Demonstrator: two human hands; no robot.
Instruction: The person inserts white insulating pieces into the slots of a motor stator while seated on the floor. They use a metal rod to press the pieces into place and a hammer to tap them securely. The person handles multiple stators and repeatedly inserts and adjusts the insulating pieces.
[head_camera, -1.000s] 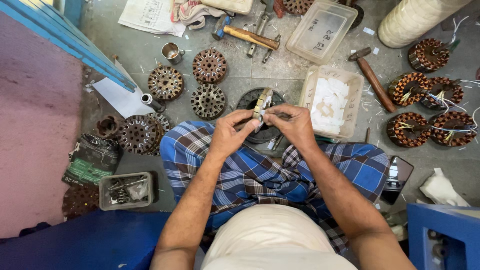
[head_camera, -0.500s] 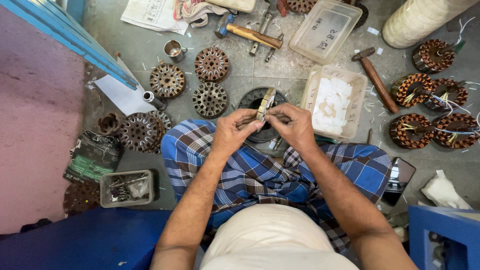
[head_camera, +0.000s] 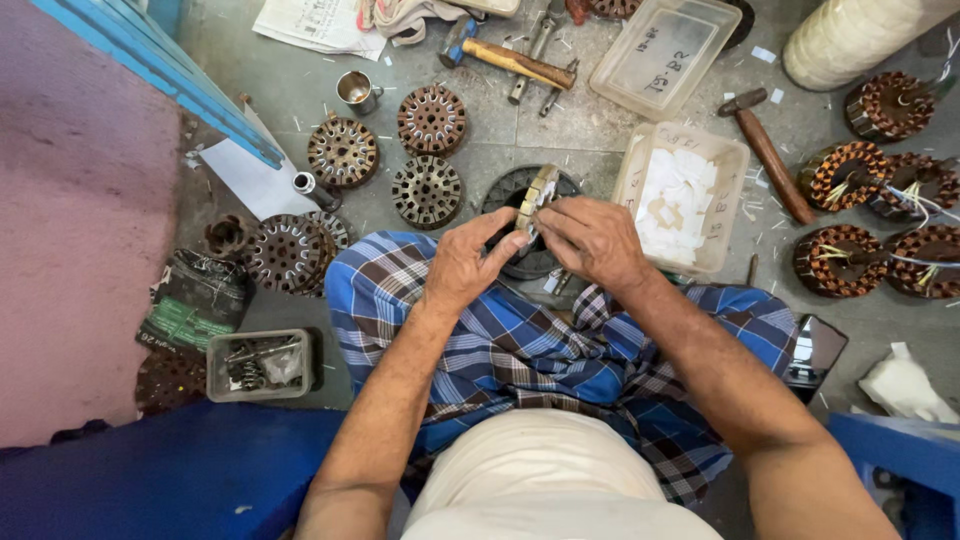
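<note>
Both hands (head_camera: 535, 250), same grip on stator ring (head_camera: 536, 196), barely shifted

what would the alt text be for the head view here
Seen from above, a seated person's left hand and right hand together hold a small stack of thin metal pieces over a lap covered in blue checked cloth. On the concrete floor around lie slotted motor cores, copper-wound cores, two hammers and clear plastic trays.
</note>
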